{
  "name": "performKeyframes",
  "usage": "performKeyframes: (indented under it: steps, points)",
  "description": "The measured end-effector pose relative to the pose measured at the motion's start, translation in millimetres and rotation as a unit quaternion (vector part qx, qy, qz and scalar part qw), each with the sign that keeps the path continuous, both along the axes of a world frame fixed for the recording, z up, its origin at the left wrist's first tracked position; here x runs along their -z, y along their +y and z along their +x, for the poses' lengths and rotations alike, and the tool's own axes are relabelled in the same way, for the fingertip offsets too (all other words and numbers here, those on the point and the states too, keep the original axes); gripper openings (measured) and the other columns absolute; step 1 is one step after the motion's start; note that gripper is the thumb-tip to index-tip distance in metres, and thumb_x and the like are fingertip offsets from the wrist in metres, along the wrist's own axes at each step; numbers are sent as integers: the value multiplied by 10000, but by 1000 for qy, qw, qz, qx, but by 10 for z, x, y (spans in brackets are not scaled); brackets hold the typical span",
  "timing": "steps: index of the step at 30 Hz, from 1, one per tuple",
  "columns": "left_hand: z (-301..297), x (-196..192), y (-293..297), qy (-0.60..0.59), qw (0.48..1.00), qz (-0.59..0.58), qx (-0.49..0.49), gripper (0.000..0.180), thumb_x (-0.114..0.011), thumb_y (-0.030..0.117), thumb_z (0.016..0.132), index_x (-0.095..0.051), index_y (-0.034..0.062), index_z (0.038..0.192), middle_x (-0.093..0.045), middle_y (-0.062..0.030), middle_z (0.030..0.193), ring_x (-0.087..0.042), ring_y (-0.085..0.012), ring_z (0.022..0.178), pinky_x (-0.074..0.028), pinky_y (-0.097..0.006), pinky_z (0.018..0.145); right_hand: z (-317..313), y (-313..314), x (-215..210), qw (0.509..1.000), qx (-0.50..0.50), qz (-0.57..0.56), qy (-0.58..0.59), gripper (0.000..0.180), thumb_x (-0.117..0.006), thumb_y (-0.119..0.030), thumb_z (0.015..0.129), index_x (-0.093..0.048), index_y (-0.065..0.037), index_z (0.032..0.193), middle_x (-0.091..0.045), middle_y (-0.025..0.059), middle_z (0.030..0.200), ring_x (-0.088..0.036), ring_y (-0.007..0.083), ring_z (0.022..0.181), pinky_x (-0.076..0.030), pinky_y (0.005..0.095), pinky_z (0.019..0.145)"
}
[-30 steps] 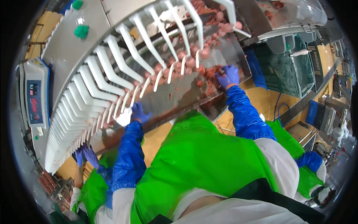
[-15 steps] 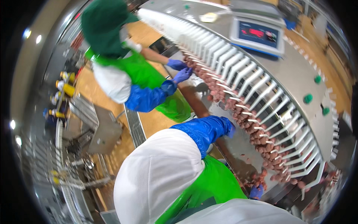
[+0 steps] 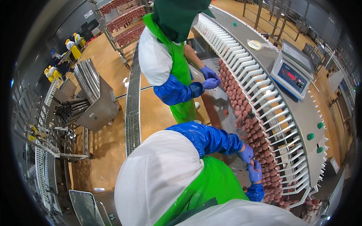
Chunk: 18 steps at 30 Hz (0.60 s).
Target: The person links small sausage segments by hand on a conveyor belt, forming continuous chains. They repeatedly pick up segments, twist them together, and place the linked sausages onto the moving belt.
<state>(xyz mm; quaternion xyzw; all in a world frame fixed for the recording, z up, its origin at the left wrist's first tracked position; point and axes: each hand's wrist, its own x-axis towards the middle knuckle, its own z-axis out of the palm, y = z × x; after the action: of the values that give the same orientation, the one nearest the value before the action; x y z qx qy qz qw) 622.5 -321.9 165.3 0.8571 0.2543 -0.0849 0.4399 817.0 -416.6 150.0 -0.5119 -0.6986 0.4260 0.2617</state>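
My left hand [image 3: 247, 153] and right hand [image 3: 255, 174], blue-gloved, meet over pink sausages [image 3: 264, 150] at the steel bench's near edge. Grip unclear; fingers overlap. White slotted dividers [image 3: 279, 113] curve alongside.

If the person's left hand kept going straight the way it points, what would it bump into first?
Probably the pink sausages heaped just beyond the left hand, though depth is hard to judge here.
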Motion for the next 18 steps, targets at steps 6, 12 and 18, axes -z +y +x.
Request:
performKeyframes:
  steps: [6, 12, 18]
  points:
    - [50, -192, -247, 39, 988, 121, -92, 417, -474, 435, 900, -697, 96, 996, -697, -160, 938, -650, -374, 832, -499, -479, 768, -110, -44, -169, 998, 6, 58, -16, 306, -574, -194, 942, -546, 9, 1169, -620, 196, 1023, -615, 328, 944, -478, 382, 849]
    - [188, -164, -404, -10, 969, 212, -123, 324, -502, 311, 837, -720, 93, 937, -701, -156, 948, -665, -372, 890, -517, -488, 797, -62, -145, -54, 985, -6, 149, -87, 243, -526, -169, 945, -564, 11, 1103, -628, 239, 1020, -615, 410, 940, -493, 426, 783]
    - [247, -48, -454, -66, 963, 229, -129, 314, -503, 308, 816, -720, 96, 898, -699, -164, 897, -666, -381, 836, -518, -502, 751, 133, -73, 143, 958, -42, 200, -198, 149, -583, -120, 778, -619, -27, 889, -636, 173, 741, -621, 407, 734, -496, 471, 678]
